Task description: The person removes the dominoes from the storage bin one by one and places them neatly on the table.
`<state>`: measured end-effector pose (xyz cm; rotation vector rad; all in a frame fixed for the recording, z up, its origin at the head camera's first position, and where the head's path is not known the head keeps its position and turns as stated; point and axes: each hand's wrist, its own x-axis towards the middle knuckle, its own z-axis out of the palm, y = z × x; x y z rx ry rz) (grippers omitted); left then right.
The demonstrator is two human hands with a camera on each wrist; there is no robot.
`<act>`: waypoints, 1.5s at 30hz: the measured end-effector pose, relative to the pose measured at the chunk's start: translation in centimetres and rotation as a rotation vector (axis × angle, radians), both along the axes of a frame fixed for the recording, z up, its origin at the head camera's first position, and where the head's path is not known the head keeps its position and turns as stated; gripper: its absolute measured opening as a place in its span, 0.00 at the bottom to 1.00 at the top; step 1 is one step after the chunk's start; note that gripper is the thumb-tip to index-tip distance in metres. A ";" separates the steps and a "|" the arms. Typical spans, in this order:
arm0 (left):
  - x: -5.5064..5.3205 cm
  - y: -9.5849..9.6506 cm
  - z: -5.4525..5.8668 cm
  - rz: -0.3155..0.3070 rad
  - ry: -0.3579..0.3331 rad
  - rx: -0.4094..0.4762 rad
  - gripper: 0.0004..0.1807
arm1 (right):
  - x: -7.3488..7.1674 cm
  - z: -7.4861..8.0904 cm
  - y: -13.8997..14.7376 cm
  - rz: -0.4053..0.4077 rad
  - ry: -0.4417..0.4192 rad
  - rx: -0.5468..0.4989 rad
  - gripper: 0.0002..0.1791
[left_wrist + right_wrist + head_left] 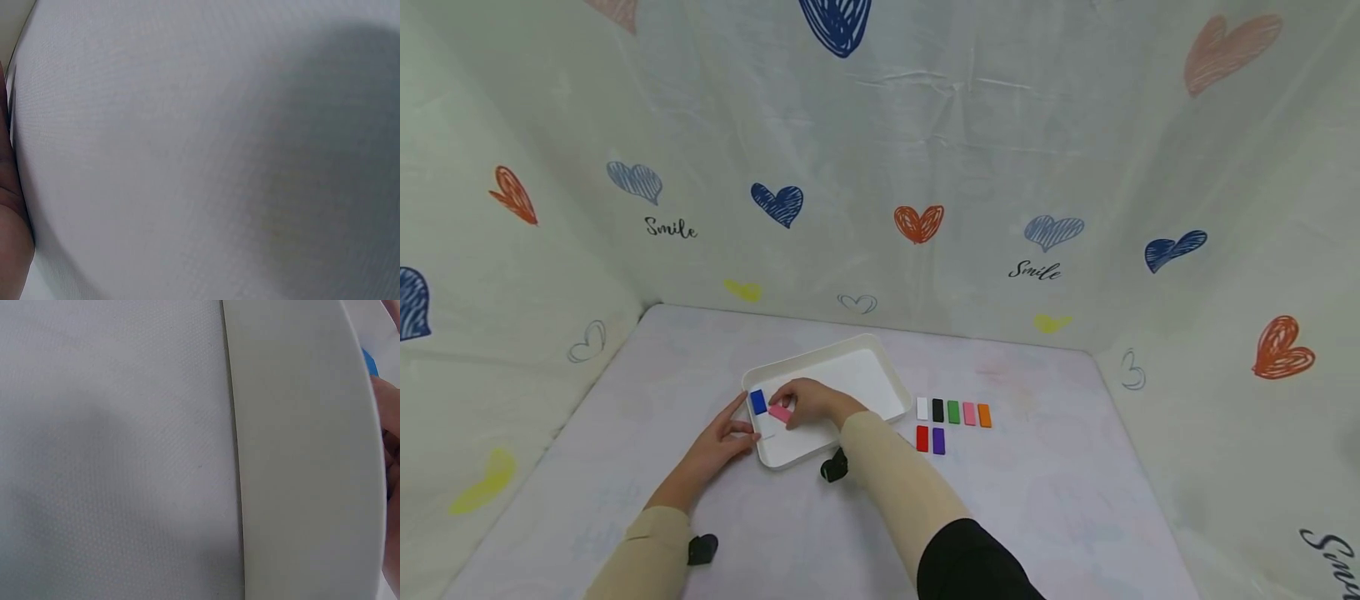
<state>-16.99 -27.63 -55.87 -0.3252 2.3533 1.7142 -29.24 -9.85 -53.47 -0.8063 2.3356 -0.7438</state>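
A shallow white tray [857,371] lies on the table with its left end toward my left hand [718,446]. The fingers of that hand are stretched out against the tray's left rim. Inside the tray my right hand [808,402] pinches a pink block [780,413] between thumb and fingers. Just left of it lies a blue block [757,402], near the tray's left corner. In the right wrist view the tray's outer wall [306,456] hides most of the hand, and a bit of the blue block [369,362] shows past the rim.
Right of the tray, a row of small blocks holds white [922,408], black [937,410], green [953,412], pink [969,414] and orange [985,416]. Below them lie a red block [922,438] and a purple block [938,441]. Heart-printed cloth [970,292] surrounds the table.
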 end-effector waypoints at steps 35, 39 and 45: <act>0.4 0.1 -0.2 -0.008 -0.041 -0.011 0.50 | 3.1 2.5 7.8 -0.011 -0.313 -0.461 0.26; 0.3 0.2 -0.1 -0.024 -0.027 0.002 0.50 | 3.6 2.4 9.5 -0.099 -0.354 -0.560 0.27; 0.2 0.1 0.1 -0.040 -0.005 0.020 0.50 | 4.3 2.1 11.6 -0.159 -0.357 -0.673 0.27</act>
